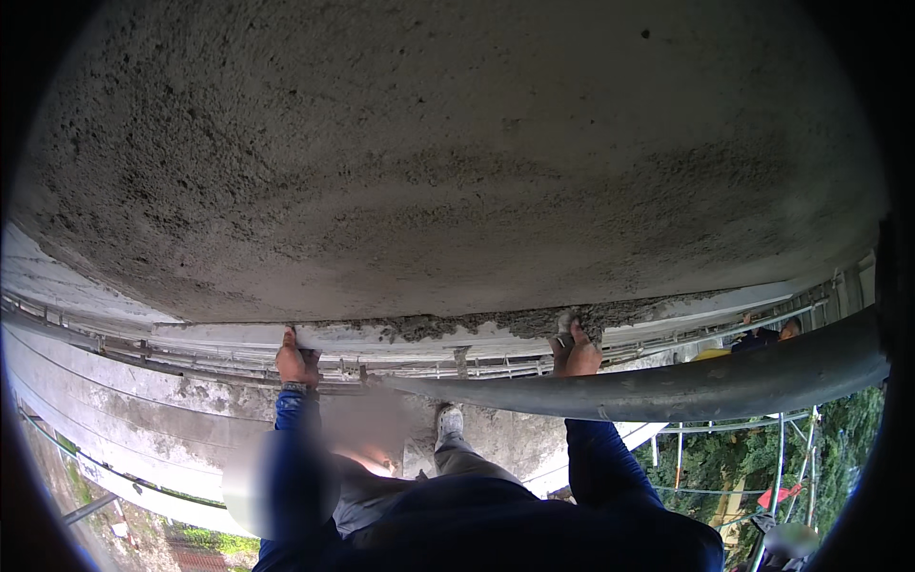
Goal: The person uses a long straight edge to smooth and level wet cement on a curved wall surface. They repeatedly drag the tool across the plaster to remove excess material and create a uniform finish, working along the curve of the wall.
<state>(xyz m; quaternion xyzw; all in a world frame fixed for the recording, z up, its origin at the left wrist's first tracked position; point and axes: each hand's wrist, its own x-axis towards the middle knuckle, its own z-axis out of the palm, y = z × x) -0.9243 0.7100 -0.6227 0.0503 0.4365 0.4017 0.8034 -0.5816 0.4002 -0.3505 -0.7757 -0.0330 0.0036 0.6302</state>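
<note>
A broad wall of rough grey plaster (pixel 457 210) fills the upper half of the head view. Along its lower border lies a long pale straightedge (pixel 229 335), running almost the whole width of the wall. Wet mortar (pixel 429 327) is heaped in clumps on its upper edge, mostly from the middle to the right. My left hand (pixel 292 362) is closed on the straightedge left of centre, thumb up against its face. Right of centre my right hand (pixel 579 357) grips the same bar, thumb beside the mortar. Most of the fingers of both hands are hidden.
A thick grey scaffold tube (pixel 686 393) crosses just below my right hand, in front of that forearm. Beneath me is a stained pale walkway (pixel 172 391), with my shoe (pixel 449 422) on it. Another person (pixel 758 338) is at the far right, near thinner poles. Green foliage (pixel 705 462) shows lower right.
</note>
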